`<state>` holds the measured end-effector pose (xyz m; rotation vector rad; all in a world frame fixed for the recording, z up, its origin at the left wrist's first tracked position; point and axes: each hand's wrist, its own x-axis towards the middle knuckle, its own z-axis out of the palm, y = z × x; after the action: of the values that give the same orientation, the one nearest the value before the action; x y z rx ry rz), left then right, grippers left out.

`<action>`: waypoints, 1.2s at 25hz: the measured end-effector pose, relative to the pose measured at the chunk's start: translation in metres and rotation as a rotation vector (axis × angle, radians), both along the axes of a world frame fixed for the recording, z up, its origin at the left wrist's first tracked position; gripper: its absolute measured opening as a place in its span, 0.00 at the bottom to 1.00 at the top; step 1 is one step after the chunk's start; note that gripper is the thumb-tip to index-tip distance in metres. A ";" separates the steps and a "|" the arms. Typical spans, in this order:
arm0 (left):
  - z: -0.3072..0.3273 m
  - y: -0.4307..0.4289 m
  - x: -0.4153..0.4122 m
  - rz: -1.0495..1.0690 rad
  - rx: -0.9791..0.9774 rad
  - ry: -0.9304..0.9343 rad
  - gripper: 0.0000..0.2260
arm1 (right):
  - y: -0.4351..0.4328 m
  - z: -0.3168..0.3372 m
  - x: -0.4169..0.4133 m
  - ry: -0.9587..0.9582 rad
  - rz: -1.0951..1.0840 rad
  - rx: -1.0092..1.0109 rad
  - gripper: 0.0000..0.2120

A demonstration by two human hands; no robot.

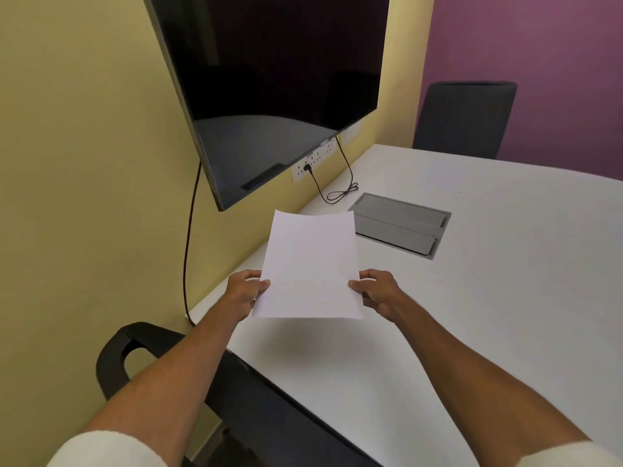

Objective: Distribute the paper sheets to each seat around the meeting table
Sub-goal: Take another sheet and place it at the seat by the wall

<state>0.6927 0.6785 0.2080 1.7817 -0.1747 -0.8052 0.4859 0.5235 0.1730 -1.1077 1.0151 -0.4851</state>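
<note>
A blank white paper sheet (308,264) sits in the middle of the frame, held up in the air above the near edge of a white meeting table (488,264). It may be more than one sheet pressed together; the edges are too thin to tell. Its soft shadow falls on the tabletop just below it.

The left hand (243,293) pinches the sheet's left edge, thumb on top and fingers curled beneath. The right hand (377,291) pinches the right edge in the same way. Both bare forearms reach in from the bottom corners of the frame, each ending in a pale sleeve.

Just right of the sheet's top edge, a grey cable box (401,227) with two closed flaps is set into the tabletop. At the lower left, a black chair (141,345) stands at the table's near edge, under the left forearm. A second dark chair (465,119) stands at the far side, upper right, before a purple wall.

A dark wall screen (269,79) fills the upper centre, mounted on a yellow wall. Below it is a white socket strip (313,163), with a black cord (340,192) plugged in and coiled on the table.
</note>
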 end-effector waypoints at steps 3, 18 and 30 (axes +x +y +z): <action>-0.011 -0.015 0.010 -0.038 0.030 0.018 0.12 | -0.003 -0.015 0.003 0.004 -0.037 0.037 0.08; -0.079 -0.087 0.062 -0.520 0.151 0.051 0.10 | 0.022 -0.075 0.010 0.129 -0.432 0.097 0.10; -0.179 -0.121 0.073 -0.656 0.287 0.003 0.15 | 0.024 -0.156 0.025 0.358 -0.540 0.106 0.10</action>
<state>0.7657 0.5575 0.0288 2.0138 -0.6961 -1.3478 0.5113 0.5477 0.0165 -0.8321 1.6526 -0.6659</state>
